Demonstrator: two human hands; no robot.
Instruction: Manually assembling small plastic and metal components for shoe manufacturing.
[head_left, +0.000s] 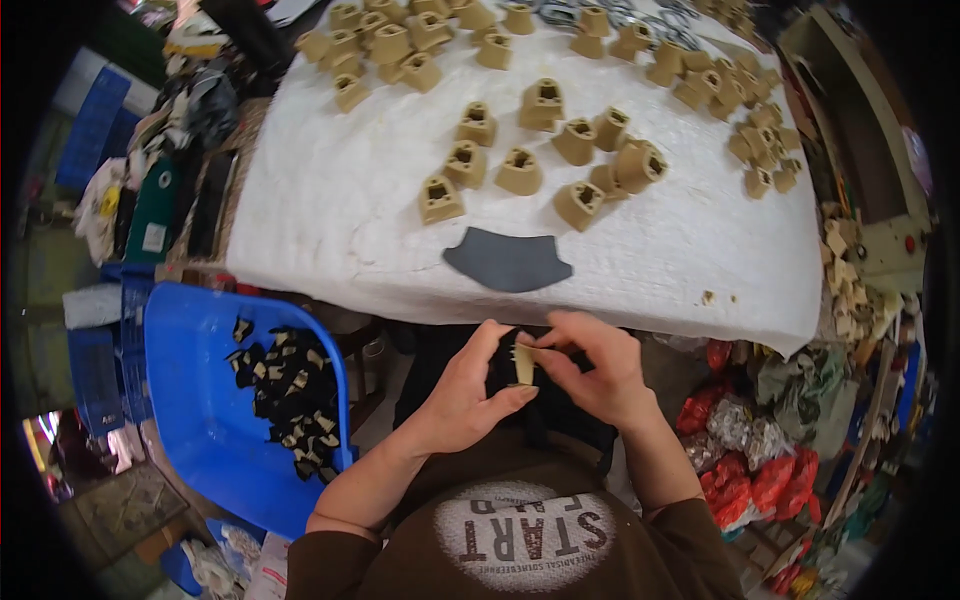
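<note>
Just in front of my body, below the table's near edge, my left hand (465, 390) grips a tan shoe heel (525, 366) with dark covering material around its far side. The fingers of my right hand (598, 368) are closed against the heel's upper edge, where the covering meets it. Some of its fingertips are hidden behind the heel. On the table straight ahead lies a flat, curved dark grey cut piece (508, 262). Beyond it stand several bare tan heels (520, 172) with hollow openings facing up.
The table (330, 230) has a white cover. More bare heels (390, 45) cluster at its far left and far right. A blue plastic basin (190, 400) at my left holds many dark-covered heels (290, 390). Red and clear plastic bags (750, 480) lie at my right.
</note>
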